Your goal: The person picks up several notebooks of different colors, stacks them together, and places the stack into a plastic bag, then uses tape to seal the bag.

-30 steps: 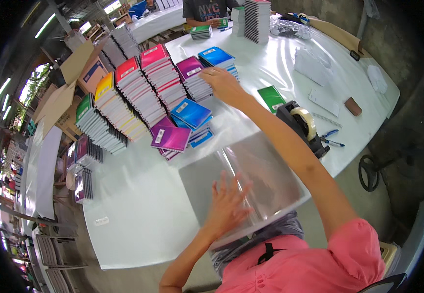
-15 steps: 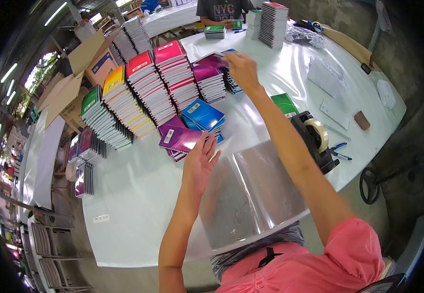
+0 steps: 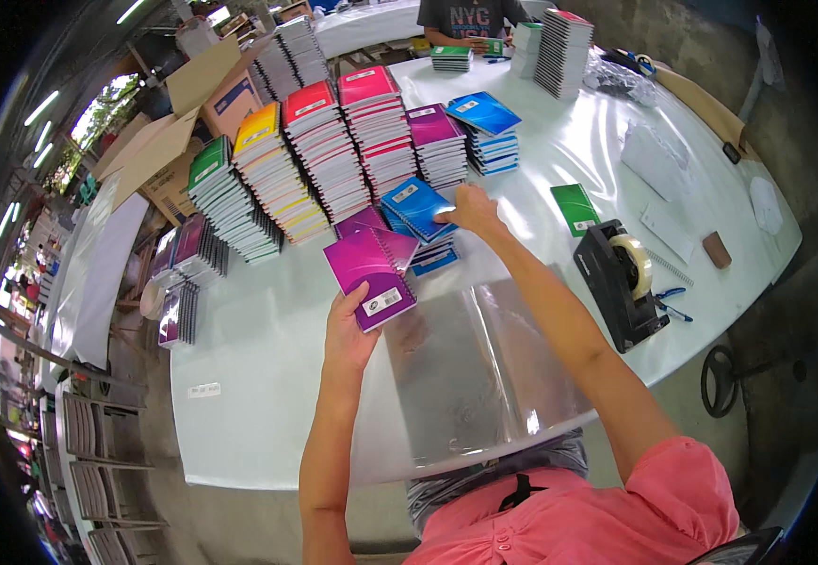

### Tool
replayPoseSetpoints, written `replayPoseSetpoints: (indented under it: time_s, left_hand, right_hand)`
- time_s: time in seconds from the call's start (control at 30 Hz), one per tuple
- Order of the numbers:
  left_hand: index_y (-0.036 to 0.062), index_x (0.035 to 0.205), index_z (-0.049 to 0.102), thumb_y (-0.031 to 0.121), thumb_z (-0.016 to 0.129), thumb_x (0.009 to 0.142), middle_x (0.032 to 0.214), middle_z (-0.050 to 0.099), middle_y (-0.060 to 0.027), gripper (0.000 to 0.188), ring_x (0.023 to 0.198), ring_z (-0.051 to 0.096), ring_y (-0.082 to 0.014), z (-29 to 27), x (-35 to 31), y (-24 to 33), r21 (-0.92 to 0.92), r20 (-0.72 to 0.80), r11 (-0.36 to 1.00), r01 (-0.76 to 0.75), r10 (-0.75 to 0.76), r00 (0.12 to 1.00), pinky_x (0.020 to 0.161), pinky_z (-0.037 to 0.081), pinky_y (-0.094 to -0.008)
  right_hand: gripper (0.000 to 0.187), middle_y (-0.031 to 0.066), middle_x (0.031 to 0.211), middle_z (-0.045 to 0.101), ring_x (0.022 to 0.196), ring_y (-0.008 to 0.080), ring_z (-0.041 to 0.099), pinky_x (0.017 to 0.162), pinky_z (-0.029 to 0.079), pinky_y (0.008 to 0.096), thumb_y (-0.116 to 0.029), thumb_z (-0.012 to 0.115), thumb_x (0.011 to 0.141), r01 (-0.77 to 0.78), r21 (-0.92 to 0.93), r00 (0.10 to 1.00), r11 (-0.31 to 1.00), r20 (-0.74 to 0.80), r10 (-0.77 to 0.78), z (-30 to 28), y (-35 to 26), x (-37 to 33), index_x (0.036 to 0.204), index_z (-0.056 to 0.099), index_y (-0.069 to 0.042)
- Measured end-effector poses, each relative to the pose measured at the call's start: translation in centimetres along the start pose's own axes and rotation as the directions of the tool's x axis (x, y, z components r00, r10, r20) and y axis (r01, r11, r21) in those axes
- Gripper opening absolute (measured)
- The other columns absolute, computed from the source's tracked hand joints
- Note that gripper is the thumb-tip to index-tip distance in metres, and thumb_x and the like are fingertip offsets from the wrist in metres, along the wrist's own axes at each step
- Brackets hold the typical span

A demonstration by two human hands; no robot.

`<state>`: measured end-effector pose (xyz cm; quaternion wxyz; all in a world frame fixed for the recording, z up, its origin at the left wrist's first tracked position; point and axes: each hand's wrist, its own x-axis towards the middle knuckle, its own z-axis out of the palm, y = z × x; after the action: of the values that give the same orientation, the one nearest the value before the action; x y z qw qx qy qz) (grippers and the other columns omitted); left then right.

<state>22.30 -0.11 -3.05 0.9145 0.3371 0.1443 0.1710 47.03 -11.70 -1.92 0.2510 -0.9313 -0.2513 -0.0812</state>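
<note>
My left hand (image 3: 347, 330) holds a purple spiral notebook (image 3: 371, 278) by its near edge, lifted over the white table (image 3: 249, 377). My right hand (image 3: 473, 209) grips the corner of a blue notebook (image 3: 418, 206) on top of a short blue stack. A clear plastic sheet (image 3: 475, 367) lies on the table right in front of me, under my forearms. Behind the blue stack stand rows of tall notebook piles in green, yellow, red, pink and purple (image 3: 319, 151).
A black tape dispenser (image 3: 621, 282) sits to the right of the sheet, with a green notebook (image 3: 575, 207) beyond it. Another blue stack (image 3: 486, 132) stands further back. A person in a dark shirt (image 3: 470, 19) works at the far end. Cardboard boxes (image 3: 183, 141) stand left.
My left hand left the plastic sheet, reached forward and took up the purple notebook. My right hand drew back from the far stacks to the near blue stack.
</note>
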Motion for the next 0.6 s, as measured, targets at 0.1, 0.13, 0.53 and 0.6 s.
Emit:
replayPoseSetpoints:
  time_s: [0.1, 0.13, 0.53, 0.6]
  left_hand:
    - [-0.0026, 0.122, 0.049, 0.012, 0.054, 0.092, 0.115, 0.061, -0.0181, 0.034, 0.104, 0.062, -0.03, -1.6, -0.8, 0.5, -0.031, 0.016, 0.999, -0.024, 0.025, 1.0, 0.09, 0.053, -0.0411]
    - [-0.0024, 0.122, 0.049, 0.015, 0.054, 0.093, 0.114, 0.062, -0.0176, 0.034, 0.103, 0.063, -0.0302, -1.9, -1.2, 0.4, -0.044, 0.005, 0.998, -0.04, 0.04, 0.999, 0.09, 0.053, -0.0416]
    - [0.0028, 0.127, 0.045, 0.027, 0.059, 0.09, 0.122, 0.056, -0.0147, 0.046, 0.111, 0.056, -0.028, -2.0, -2.9, -1.1, -0.183, -0.252, 0.948, -0.262, 0.212, 0.944, 0.096, 0.046, -0.0443]
    - [0.0017, 0.124, 0.047, 0.016, 0.064, 0.085, 0.119, 0.058, -0.0129, 0.045, 0.108, 0.058, -0.0257, -4.7, -2.9, 0.2, -0.14, -0.217, 0.96, -0.242, 0.209, 0.954, 0.093, 0.047, -0.0411]
  right_hand:
    - [0.037, 0.0161, 0.105, 0.063, 0.098, 0.0326, 0.06, 0.078, 0.045, 0.0527, -0.034, 0.079, 0.069, 0.024, -0.058, 1.0, 0.998, -0.006, -0.024, 1.1, -0.6, -0.4, 0.09, 0.069, -0.005]
    - [0.034, 0.0165, 0.104, 0.064, 0.098, 0.0323, 0.061, 0.075, 0.047, 0.052, -0.031, 0.079, 0.07, 0.084, -0.156, 0.979, 0.984, -0.169, -0.11, 1.3, -0.6, -0.9, 0.088, 0.069, -0.005]
    - [0.012, 0.0086, 0.075, 0.065, 0.071, 0.0203, 0.062, 0.064, 0.048, 0.0348, -0.016, 0.067, 0.084, 0.13, 0.662, 0.948, 0.739, 0.135, -0.288, -0.9, -8.2, -14.0, 0.084, 0.064, -0.004]
    - [0.009, 0.0084, 0.088, 0.068, 0.088, 0.0246, 0.065, 0.079, 0.05, 0.0382, -0.011, 0.064, 0.084, 0.357, 0.434, 0.926, 0.827, -0.047, -0.375, -0.7, -7.9, -12.9, 0.092, 0.066, -0.007]
